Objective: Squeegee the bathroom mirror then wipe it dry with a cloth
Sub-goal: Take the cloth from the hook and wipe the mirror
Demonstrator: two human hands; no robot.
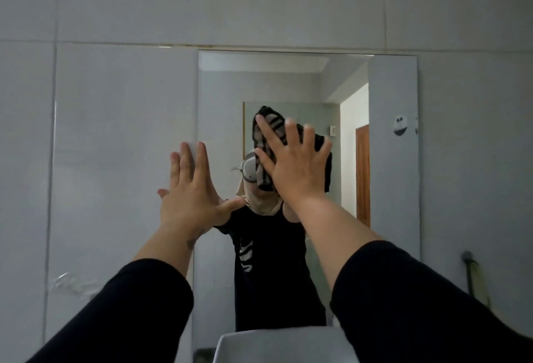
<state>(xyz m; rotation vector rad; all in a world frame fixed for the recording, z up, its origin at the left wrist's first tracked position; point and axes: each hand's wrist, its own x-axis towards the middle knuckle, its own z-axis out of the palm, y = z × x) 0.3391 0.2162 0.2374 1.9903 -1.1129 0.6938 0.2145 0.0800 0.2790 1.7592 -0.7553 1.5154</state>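
Note:
A frameless mirror [392,189] hangs on the grey tiled wall ahead of me. My right hand [294,163] lies flat with fingers spread, pressing a dark cloth with pale stripes [268,132] against the glass near the mirror's middle. My left hand [193,192] rests flat and open against the mirror's left edge, partly on the wall tile, holding nothing. Both forearms wear dark sleeves. No squeegee is in view. The mirror reflects a person in a black top behind the cloth.
A white basin rim [277,342] shows at the bottom centre below the mirror. A round sticker [400,125] sits on the mirror's right side. A dark hook or fitting [468,259] juts from the wall at the lower right.

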